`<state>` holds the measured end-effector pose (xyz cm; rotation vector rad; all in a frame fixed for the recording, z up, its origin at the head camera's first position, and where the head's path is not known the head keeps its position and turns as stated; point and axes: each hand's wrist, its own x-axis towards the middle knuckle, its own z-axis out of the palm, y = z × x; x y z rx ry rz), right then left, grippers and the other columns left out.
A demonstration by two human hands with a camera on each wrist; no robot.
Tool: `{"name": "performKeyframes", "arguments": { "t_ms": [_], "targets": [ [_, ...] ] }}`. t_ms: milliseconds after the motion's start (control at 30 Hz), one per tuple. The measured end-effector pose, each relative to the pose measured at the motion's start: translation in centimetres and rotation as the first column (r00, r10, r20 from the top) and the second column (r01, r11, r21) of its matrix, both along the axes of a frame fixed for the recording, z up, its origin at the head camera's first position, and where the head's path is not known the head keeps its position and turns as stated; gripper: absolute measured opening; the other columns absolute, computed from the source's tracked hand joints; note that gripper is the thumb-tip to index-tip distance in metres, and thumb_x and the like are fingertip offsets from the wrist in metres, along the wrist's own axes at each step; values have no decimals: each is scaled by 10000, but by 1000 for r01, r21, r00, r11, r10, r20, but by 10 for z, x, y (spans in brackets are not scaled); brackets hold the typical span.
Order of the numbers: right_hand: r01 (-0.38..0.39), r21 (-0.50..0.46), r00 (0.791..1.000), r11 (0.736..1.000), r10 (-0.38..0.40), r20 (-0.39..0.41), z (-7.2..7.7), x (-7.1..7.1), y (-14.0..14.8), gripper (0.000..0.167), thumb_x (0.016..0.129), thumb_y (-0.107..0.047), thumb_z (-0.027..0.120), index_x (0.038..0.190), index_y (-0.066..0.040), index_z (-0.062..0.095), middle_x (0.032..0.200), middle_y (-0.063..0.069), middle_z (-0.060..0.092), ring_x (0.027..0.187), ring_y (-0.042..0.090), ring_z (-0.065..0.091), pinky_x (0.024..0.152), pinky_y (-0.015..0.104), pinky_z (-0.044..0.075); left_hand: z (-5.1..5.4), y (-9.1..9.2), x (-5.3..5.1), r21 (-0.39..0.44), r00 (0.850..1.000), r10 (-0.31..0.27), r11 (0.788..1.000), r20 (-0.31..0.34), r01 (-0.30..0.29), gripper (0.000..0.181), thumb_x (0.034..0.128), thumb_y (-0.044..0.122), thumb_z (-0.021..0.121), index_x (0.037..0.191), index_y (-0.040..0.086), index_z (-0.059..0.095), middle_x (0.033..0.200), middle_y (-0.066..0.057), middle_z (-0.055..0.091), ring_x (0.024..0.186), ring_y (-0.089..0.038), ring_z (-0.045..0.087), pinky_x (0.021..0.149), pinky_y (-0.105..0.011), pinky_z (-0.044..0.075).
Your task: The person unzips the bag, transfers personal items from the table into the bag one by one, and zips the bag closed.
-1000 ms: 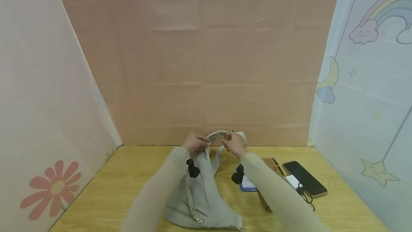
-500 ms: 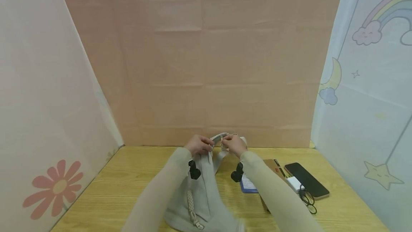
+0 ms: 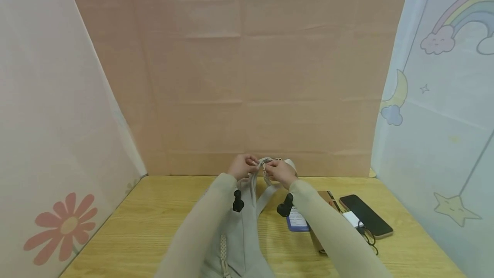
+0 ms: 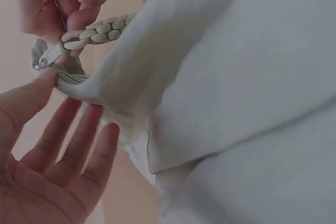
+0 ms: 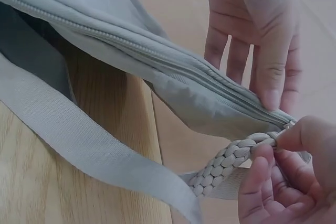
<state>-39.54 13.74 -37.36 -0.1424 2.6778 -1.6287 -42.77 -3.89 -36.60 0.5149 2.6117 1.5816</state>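
Observation:
A pale grey fabric bag (image 3: 247, 231) hangs upright from both hands over the table. My left hand (image 3: 243, 166) pinches its upper edge beside the zipper (image 5: 210, 81), thumb on one side and fingers on the other. Pinched between my right thumb and fingers (image 5: 294, 171) is the zipper pull (image 4: 51, 55), from which a braided cord (image 5: 226, 163) hangs. Both hands nearly meet at the top of the bag. A flat strap (image 5: 100, 140) loops below the zipper. Another braided cord (image 3: 223, 248) dangles on the bag's front.
Right of the bag on the wooden table (image 3: 135, 222) lie a black phone (image 3: 365, 216), a white block (image 3: 352, 218), a black cable (image 3: 368, 239), a blue-edged card (image 3: 297, 221) and a brown item (image 3: 324, 196) partly under the right sleeve. A brown-papered wall (image 3: 243, 76) stands behind.
My left hand has moved right and slightly up, closer to my right hand. The bag's upper part has shifted with it, and its lower end has dropped out of the head view.

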Motion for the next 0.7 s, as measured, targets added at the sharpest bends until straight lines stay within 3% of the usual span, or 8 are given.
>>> {"name": "performKeyframes", "arguments": {
  "t_ms": [100,233,400,533,700],
  "targets": [
    [-4,-9,1000,1000,4,6,0,-1,0,332,983,-181,502,1211,27,627,1113,148,661,966,228,662,839,347,547,-2,4,-1,45,1000,15,999,16,-16,147,877,87,692,1024,83,680,961,-100,676,734,-189,642,752,-474,555],
    [-2,-18,1000,1000,2,23,0,-4,1,326,982,-176,510,1217,25,615,1109,145,657,954,229,665,841,341,547,-4,9,-3,98,999,25,995,22,-27,167,878,47,678,1042,76,680,973,-145,682,813,-267,672,748,-427,563],
    [-4,-31,999,1000,5,32,0,-7,3,328,981,-173,515,1228,20,612,1114,156,661,946,233,672,870,369,539,-2,15,-2,169,999,6,986,40,-13,209,868,-14,665,1065,56,676,981,-200,678,895,-333,679,826,-468,548],
    [0,-38,999,999,1,32,1,-8,4,322,971,-163,521,1218,19,619,1125,159,658,944,238,671,875,387,537,-1,17,-3,218,997,-24,976,71,8,208,875,-28,650,1070,43,659,982,-207,670,839,-261,677,897,-518,506],
    [-5,-54,999,999,7,32,4,-7,4,326,967,-153,517,1222,21,621,1170,177,640,988,257,662,859,372,543,-3,16,-8,224,998,-40,974,53,27,174,882,-47,623,1034,25,667,985,-191,689,824,-194,669,863,-476,533]
  ]
}}
